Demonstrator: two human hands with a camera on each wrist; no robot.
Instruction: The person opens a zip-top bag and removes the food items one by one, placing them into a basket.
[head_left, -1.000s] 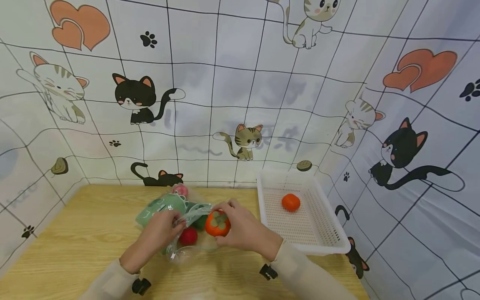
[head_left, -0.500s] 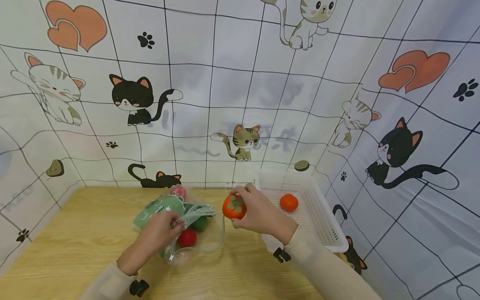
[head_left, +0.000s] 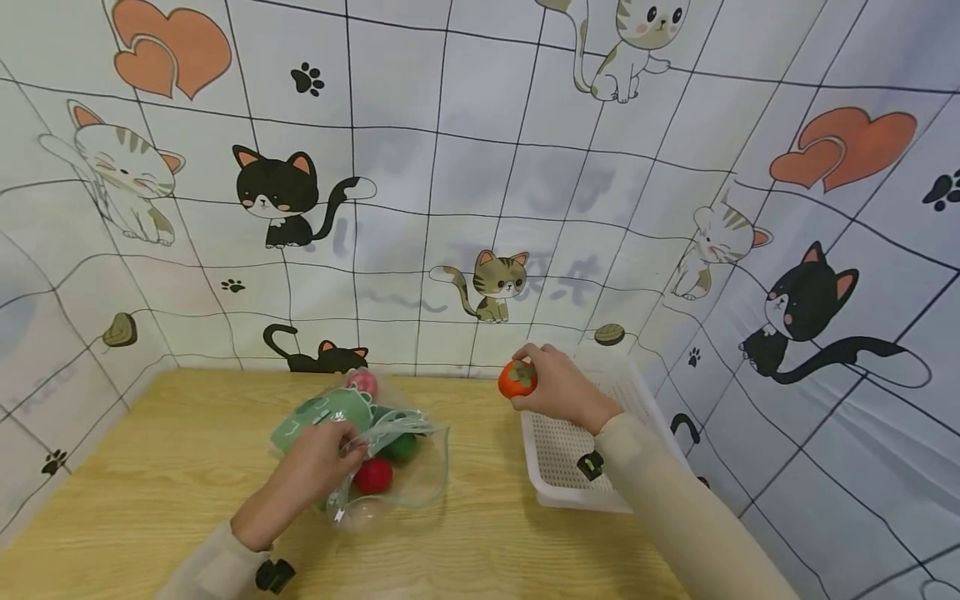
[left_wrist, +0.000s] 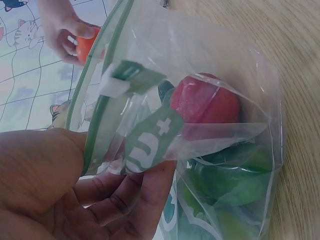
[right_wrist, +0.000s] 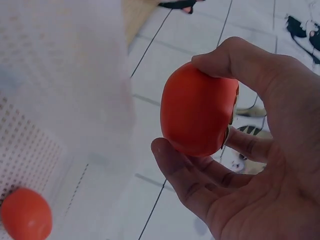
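Between thumb and fingers my right hand (head_left: 558,385) holds an orange-red persimmon (head_left: 517,379) with a green calyx, in the air by the left side of a white perforated basket (head_left: 547,497). My left hand (head_left: 318,460) pinches the green-edged opening of a clear zip bag (left_wrist: 272,90) lying on the table. Through the bag's plastic show a red item (left_wrist: 207,100), green items (left_wrist: 235,175) and a pink one (head_left: 363,382); their exact kinds are unclear. Another orange-red fruit (right_wrist: 26,214) lies in the basket in the right wrist view; my right arm hides it in the head view.
A wooden table (head_left: 187,467) carries the bag at centre left and the basket at the right. Behind and to the right hangs a white cloth (head_left: 405,200) printed with cats and a grid.
My right hand has carried the persimmon from the bag's opening up and to the right, to the basket's side. The left hand has kept its hold on the bag.
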